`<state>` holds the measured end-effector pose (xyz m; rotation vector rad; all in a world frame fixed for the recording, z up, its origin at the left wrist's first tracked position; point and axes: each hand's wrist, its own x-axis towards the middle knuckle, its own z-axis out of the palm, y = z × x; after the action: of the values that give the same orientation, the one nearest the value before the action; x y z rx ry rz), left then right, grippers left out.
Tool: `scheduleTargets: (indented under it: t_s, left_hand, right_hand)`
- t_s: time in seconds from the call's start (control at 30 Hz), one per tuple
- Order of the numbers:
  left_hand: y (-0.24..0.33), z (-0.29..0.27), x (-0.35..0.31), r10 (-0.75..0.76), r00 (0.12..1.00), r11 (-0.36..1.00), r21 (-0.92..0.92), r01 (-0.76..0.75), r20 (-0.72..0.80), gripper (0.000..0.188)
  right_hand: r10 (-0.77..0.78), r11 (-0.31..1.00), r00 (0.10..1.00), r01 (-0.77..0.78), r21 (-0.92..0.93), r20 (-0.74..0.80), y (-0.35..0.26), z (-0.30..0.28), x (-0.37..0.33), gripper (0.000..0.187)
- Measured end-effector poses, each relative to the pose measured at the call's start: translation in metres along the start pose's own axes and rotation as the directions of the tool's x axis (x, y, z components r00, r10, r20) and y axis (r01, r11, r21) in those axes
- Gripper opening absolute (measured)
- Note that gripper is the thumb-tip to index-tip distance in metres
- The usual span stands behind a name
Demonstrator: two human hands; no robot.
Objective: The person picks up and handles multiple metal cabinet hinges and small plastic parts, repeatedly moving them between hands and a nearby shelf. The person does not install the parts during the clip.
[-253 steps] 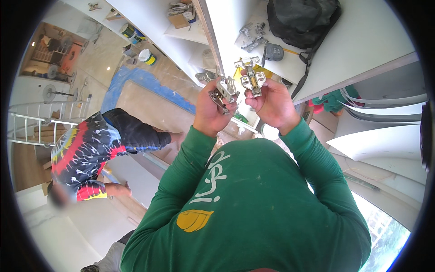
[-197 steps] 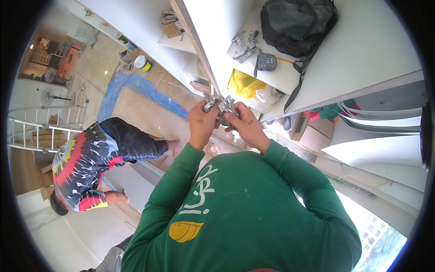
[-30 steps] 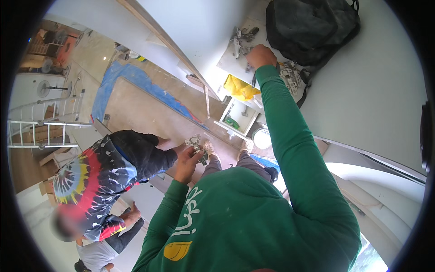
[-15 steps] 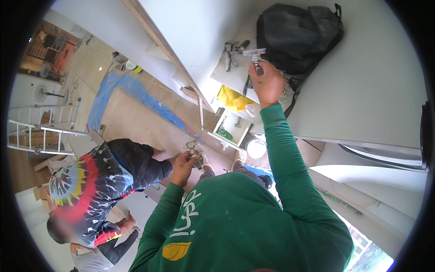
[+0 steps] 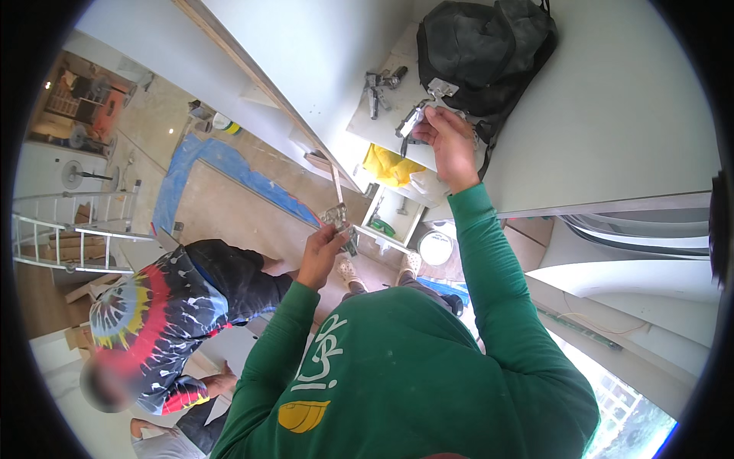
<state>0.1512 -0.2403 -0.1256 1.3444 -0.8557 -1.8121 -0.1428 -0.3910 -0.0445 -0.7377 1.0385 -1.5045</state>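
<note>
My right hand [image 5: 449, 149] is raised over the white shelf, its fingers closed on a shiny metal cabinet hinge [image 5: 413, 119]. A hinge plate also shows just beyond the fingertips, against the backpack. Left of this hand, several more hinges [image 5: 376, 93] lie in a small heap on the shelf. Lower down, in front of my chest, my left hand [image 5: 315, 258] pinches metal cabinet hinges [image 5: 335, 216]; how many is hidden by the fingers.
A black backpack [image 5: 474, 46] stands on the shelf. Below are a yellow bag [image 5: 388, 165], an open drawer [image 5: 413, 222] and a white bucket [image 5: 435, 248]. A co-worker in a tie-dye shirt [image 5: 157, 314] bends at my left, near an aluminium ladder [image 5: 69, 268].
My right hand has turned and tilted the hinge, drawing it slightly nearer and lower. My left hand has risen and moved a little to the right with its hinges.
</note>
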Motion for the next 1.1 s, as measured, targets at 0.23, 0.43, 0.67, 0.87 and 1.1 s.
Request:
scheduleTargets:
  t_s: [0.23, 0.43, 0.67, 0.87, 1.1]
  left_hand:
    - [0.007, 0.006, 0.101, 0.406, 0.914, 0.793, 0.49, -0.363, 0.02, 0.029]
    - [0.047, 0.081, 0.23, 0.513, 0.852, 0.563, 0.708, -0.425, 0.103, 0.04]
    - [0.064, 0.103, 0.288, 0.41, 0.905, 0.667, 0.64, -0.381, 0.112, 0.049]
    - [0.083, 0.061, 0.223, 0.671, 0.74, 0.591, 0.574, -0.567, 0.041, 0.041]
    - [-0.082, 0.021, 0.053, -0.088, 0.995, 0.963, 0.258, 0.072, 0.049, 0.041]
  right_hand:
    - [0.09, 0.969, 0.992, -0.109, 0.223, 0.09, 0.007, -0.011, -0.037, 0.021]
    - [0.39, 0.918, 0.92, -0.391, 0.058, 0.034, 0.1, -0.067, -0.132, 0.025]
    - [0.673, 0.733, 0.726, -0.68, -0.002, -0.139, 0.146, -0.122, -0.235, 0.033]
    - [0.675, 0.724, 0.722, -0.688, -0.048, -0.154, 0.151, -0.138, -0.23, 0.026]
    - [0.663, 0.595, 0.747, -0.563, -0.574, -0.046, 0.194, -0.108, -0.19, 0.025]
